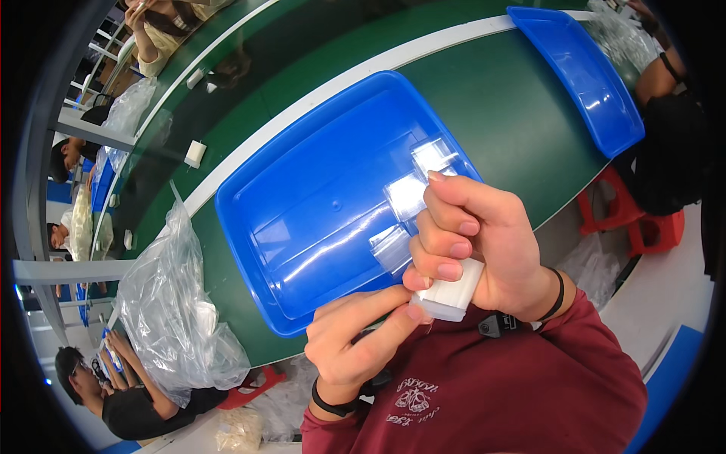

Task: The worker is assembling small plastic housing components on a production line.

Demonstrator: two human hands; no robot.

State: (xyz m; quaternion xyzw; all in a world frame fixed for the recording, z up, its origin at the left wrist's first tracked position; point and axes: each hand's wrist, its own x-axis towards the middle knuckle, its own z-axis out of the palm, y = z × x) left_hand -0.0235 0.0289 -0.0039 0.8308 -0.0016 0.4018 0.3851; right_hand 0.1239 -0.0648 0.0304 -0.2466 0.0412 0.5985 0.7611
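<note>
A small white block-shaped case [457, 293] with a clear, translucent end is held close to my body. My right hand [491, 231] is closed round it, with the fingers curled over its top. At its lower left corner, the fingertips of my left hand [359, 340] pinch the translucent end. Just beyond my hands lies a blue tray [302, 163], with several clear plastic pieces [406, 195] along its right side. My right fingers overlap part of that side and hide some of it.
A large clear plastic bag [178, 303] lies left of the tray on the green work surface [484, 113]. White pieces, one of them a white block [195, 153], rest farther off. Another blue tray [586, 83] stands at far right, near a red stool [654, 231]. Other people sit around.
</note>
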